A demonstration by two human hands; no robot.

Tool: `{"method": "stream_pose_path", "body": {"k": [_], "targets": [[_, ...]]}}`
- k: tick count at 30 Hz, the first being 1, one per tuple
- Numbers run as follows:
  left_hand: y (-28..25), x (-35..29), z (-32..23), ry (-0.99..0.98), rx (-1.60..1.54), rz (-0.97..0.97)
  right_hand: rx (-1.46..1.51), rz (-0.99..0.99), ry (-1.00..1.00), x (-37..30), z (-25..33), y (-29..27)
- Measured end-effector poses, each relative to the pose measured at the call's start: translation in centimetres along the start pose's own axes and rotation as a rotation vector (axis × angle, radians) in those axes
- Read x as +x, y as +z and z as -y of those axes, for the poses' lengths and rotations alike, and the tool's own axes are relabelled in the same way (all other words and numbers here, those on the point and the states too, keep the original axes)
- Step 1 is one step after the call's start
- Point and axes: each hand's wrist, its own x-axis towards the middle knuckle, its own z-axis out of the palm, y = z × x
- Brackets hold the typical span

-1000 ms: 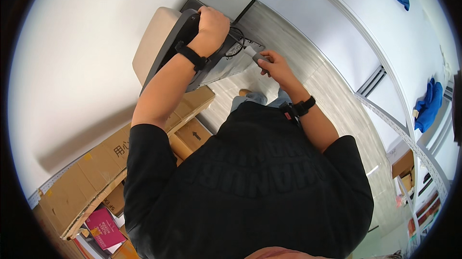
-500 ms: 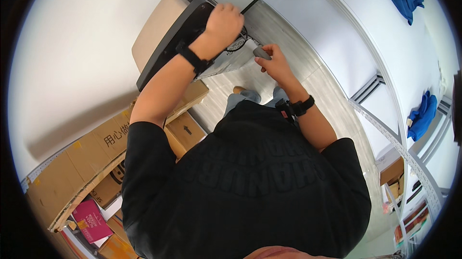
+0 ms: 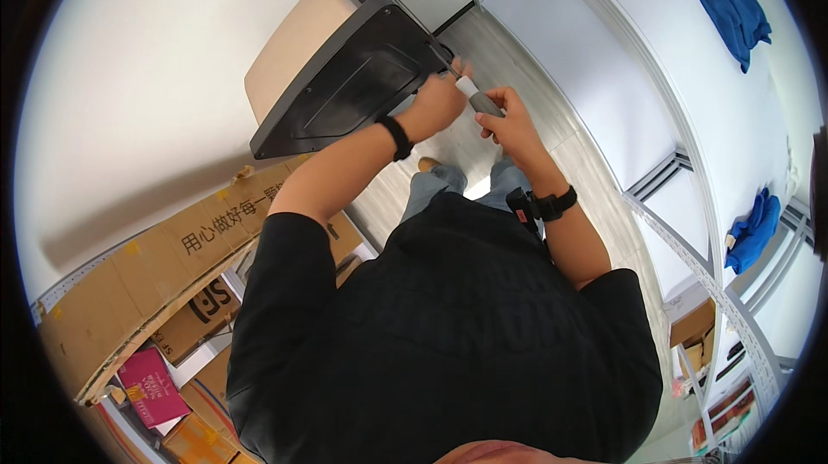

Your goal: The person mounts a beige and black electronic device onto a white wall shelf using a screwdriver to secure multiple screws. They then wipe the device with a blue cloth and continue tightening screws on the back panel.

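The left hand is closed around the near corner of a black moulded plastic panel with a beige cushioned seat behind it, steadying it on edge against the white wall. The right hand is wrapped shut around the grey-and-white handle of a screwdriver, whose shaft points up and to the left, toward the panel corner just beyond the left hand's knuckles. Probable faults: the tip appears to meet the panel very close to the left hand's fingers, so a slip off the fastener would likely drive it into that hand; the fastener itself is hidden, so seating cannot be confirmed. The panel is held by one corner only, and turning force may let it pivot or slide down the wall. Containers: below and to the left of the left forearm lie several brown cardboard boxes, one flattened or open-flapped; their contents cannot be seen. A magenta printed carton lies among them, closed. To the right of the right hand, white metal shelving carries folded blue cloths; the lowest shelves hold boxes too small to make out.
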Motion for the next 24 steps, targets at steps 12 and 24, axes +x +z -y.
{"method": "stream_pose_path", "body": {"k": [12,24], "targets": [[1.0,4.4,1.9,-0.086,0.453,0.479,-0.125,-0.050,-0.063,-0.8,1.2,0.8],[0.9,5.7,2.5,0.166,0.599,0.546,-0.397,-0.302,-0.274,-1.2,-0.3,2.2]]}}
